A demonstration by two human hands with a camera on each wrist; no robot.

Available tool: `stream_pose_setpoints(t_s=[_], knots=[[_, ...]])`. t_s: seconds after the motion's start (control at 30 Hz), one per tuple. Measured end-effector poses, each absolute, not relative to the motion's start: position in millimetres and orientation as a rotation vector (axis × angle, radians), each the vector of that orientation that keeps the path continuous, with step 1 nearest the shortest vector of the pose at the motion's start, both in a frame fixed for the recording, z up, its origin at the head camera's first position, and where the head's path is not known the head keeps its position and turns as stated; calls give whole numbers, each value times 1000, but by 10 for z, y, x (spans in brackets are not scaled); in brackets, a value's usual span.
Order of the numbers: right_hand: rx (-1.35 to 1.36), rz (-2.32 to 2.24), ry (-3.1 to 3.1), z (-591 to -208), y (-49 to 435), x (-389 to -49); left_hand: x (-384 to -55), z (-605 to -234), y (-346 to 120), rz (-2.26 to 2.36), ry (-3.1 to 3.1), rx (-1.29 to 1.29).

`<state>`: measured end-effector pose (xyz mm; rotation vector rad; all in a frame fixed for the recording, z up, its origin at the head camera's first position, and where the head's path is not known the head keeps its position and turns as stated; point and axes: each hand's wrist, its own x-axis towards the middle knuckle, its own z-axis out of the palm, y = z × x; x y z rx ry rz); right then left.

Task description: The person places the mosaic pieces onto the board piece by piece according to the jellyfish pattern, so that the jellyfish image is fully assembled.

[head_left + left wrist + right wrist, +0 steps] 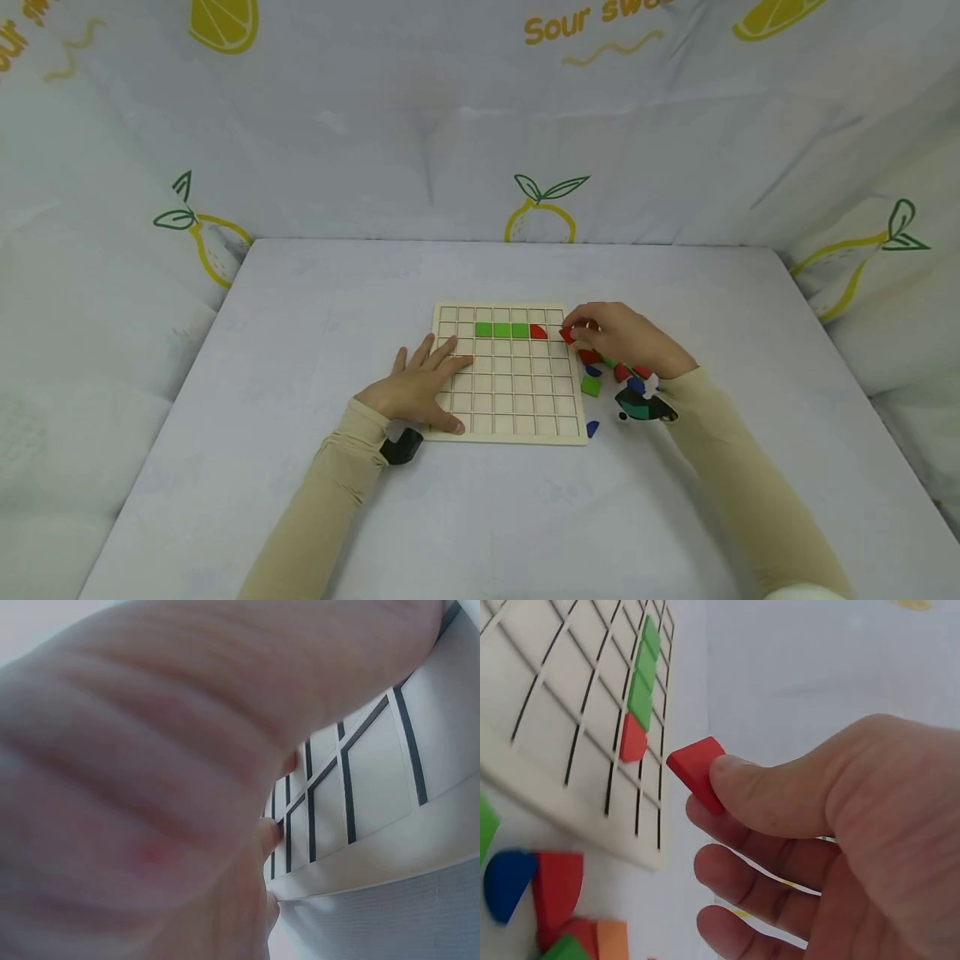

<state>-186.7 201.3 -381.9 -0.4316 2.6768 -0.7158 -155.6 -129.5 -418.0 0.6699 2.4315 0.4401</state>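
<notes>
A pale wooden grid board [510, 439] lies flat on the table. My left hand [412, 387] rests on its left side with the fingers spread; in the left wrist view the hand covers much of the board. Three green square tiles [502, 330] sit in a row near the far edge, with a red quarter-round tile [537, 332] at their right end. My right hand [626, 337], at the board's far right corner, pinches another red tile [694, 765] between thumb and index finger. The thumb hides part of that tile.
Loose pieces lie along the board's right side, among them a green square [591, 386], a blue half-round [592, 428] and a red quarter-round piece [559, 885]. An orange piece [613, 940] shows in the right wrist view. A lemon-printed cloth [300, 150] hangs behind the table.
</notes>
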Motion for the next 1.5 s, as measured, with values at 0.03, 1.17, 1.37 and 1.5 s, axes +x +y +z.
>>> stream_pose_setpoints(t_s=[0.03, 1.17, 1.37, 1.5], knots=[[-429, -735, 2675, -3807, 1980, -1882, -1553, -4179, -1296, 440, 2430, 669], [-760, -807, 2559, -3726, 1014, -2558, -1581, -4163, -1299, 412, 2430, 707], [-797, -781, 2526, -3829, 836, -2639, -1590, -4180, -1318, 403, 2436, 708], [-823, -737, 2520, -3926, 735, -2682, -1592, -4191, -1329, 399, 2436, 697]])
